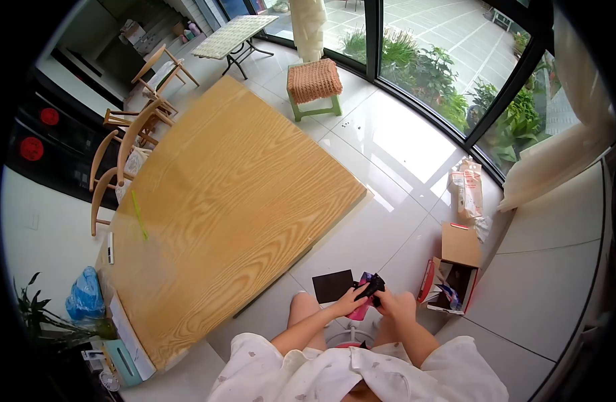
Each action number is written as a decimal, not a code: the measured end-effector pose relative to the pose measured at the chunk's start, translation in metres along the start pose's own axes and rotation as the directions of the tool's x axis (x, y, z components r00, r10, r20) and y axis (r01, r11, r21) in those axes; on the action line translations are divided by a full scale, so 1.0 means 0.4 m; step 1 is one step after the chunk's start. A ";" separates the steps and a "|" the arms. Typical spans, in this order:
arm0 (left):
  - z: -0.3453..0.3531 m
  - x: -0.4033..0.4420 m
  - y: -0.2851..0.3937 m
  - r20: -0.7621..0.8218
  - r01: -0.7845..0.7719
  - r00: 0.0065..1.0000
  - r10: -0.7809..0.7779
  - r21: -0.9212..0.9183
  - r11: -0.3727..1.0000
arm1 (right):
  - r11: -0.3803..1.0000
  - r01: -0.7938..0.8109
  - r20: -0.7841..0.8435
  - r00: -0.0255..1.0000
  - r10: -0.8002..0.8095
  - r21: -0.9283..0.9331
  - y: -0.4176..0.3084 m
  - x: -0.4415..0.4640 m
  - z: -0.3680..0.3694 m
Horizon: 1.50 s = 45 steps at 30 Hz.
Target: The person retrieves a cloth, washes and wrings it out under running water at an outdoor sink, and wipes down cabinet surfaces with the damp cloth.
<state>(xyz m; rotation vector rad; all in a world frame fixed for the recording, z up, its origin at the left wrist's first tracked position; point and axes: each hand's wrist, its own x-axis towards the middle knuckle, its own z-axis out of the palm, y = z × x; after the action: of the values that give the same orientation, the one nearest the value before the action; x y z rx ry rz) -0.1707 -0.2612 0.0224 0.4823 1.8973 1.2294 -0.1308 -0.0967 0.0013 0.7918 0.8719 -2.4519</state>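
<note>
Sitting at the near right edge of a large, pale, wood-grained table (214,181), a person in a loose white patterned garment (288,375) brings both bare hands together above the lap. Between them is a small, glossy black object (373,287) of irregular shape, just ahead of the fingers; its long axis seems to slant from lower left to upper right. With it is a flat pink-and-purple item (357,312), showing below the black object and at its upper edge. The left hand (349,301) is curled round the left side of the black object, gripping it. The right hand (395,305) has bent fingers at its right end; I cannot tell whether they grip or only touch. Neither hand is clearly nearer.

Just left of the black object lies a dark, flat rectangular sheet (332,287); what supports it is unclear. To the right, near the right knee, an open brown cardboard box with red sides (460,249) stands on the shiny pale tiled floor (388,248), with a crumpled, pale plastic package (470,189) beyond it. Farther ahead is a green stool with a knitted orange-pink cover (314,82). Nothing visible stands between the hands and the black object; the table's edge is off to the left.
</note>
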 end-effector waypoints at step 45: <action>0.670 -0.178 1.123 0.805 -0.951 -0.014 0.593 -0.194 0.241 | 0.188 0.982 -0.875 0.071 -0.478 -0.023 -0.030 -1.086 0.246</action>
<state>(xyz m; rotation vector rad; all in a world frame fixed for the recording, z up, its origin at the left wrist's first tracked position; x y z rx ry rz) 0.0370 0.0487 0.3961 2.3038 0.8886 0.8592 0.1522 -0.0716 0.3448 2.2699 0.8880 -3.5924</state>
